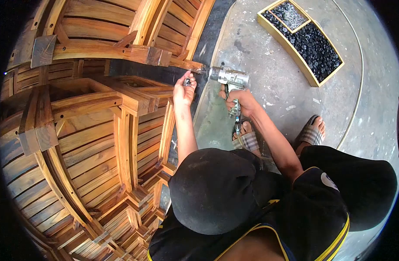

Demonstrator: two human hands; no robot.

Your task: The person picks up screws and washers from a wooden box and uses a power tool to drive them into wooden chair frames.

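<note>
My right hand (242, 102) is wrapped round the handle of a silver air impact wrench (231, 78), held level with its nose pointing left. The wrench's tip reaches the end of a wooden frame rail (186, 64); whether it sits on a fastener there cannot be made out. Just below that rail end is my left hand (185, 90), its fingers curled round a few small metal fasteners (187, 81), with fingertips raised close to the wood. Their exact kind is too small to tell. An air hose fitting (238, 126) hangs under the wrench handle.
Slatted wooden furniture pieces (88, 143) are stacked along the left. On the concrete floor at the upper right lies a wooden box (315, 78) of black washer-like pieces and silver hardware. A hose (360, 65) curves along the right. My sandalled feet (312, 132) are below the wrench.
</note>
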